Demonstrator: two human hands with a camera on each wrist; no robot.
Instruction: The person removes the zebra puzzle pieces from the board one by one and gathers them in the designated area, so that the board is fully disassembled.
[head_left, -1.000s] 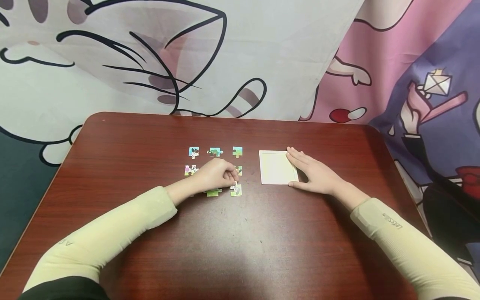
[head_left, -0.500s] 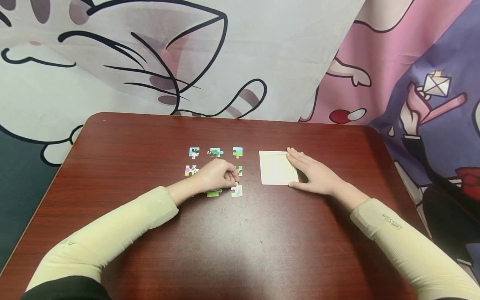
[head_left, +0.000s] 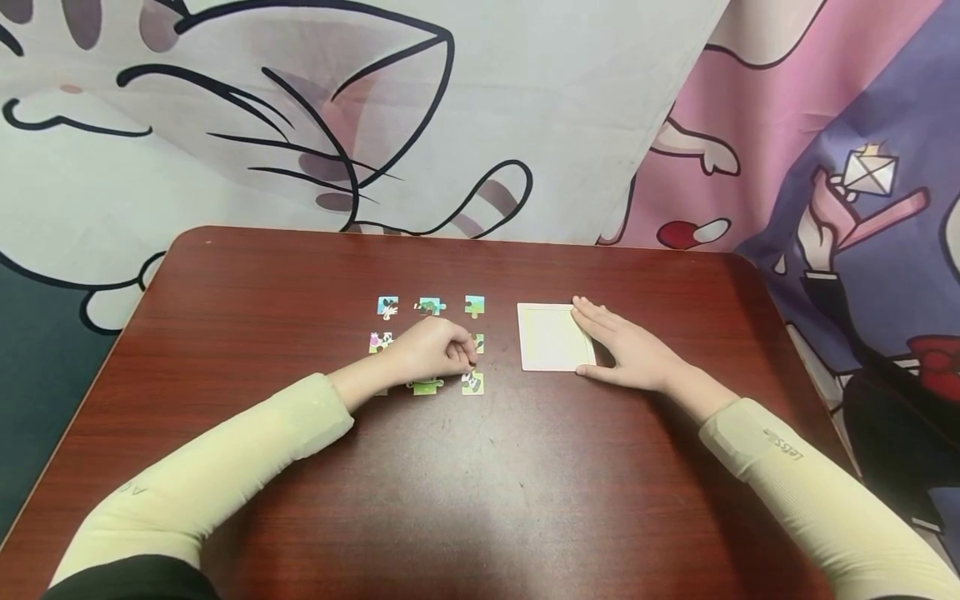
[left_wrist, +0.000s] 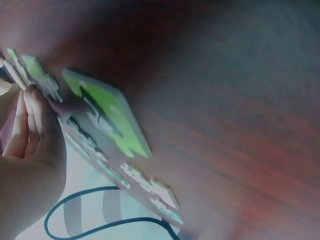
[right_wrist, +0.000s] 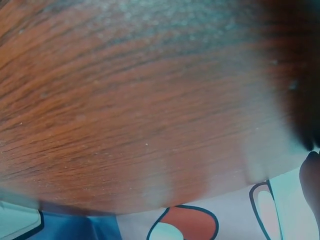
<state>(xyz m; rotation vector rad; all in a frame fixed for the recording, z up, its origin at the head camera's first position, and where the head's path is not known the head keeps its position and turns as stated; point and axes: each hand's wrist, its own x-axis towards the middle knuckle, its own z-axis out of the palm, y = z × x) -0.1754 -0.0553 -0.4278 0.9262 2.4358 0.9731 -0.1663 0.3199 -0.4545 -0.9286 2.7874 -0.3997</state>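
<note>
In the head view, my left hand (head_left: 433, 348) reaches over the jigsaw pieces with curled fingers. Its thumb and fingertips pinch the top edge of the lower right puzzle piece (head_left: 472, 385), which carries a black-and-white animal picture. The left wrist view shows these fingers (left_wrist: 32, 125) bunched at a pale, thin piece (left_wrist: 15, 75). My right hand (head_left: 626, 346) lies with straight fingers along the right edge of a square, pale puzzle tray (head_left: 557, 337), thumb at the lower corner. Only a dark sliver of that hand (right_wrist: 312, 175) shows in the right wrist view.
Several other puzzle pieces lie in rows, including an upper right piece (head_left: 474, 306), an upper left piece (head_left: 387, 307) and a bottom middle piece (head_left: 426, 387). My left hand partly covers the middle and lower rows. A cartoon-print curtain (head_left: 570, 125) hangs behind the brown table (head_left: 480, 500).
The lower right piece's picture shows more clearly now, with less glare on it. Both hands stay almost in place.
</note>
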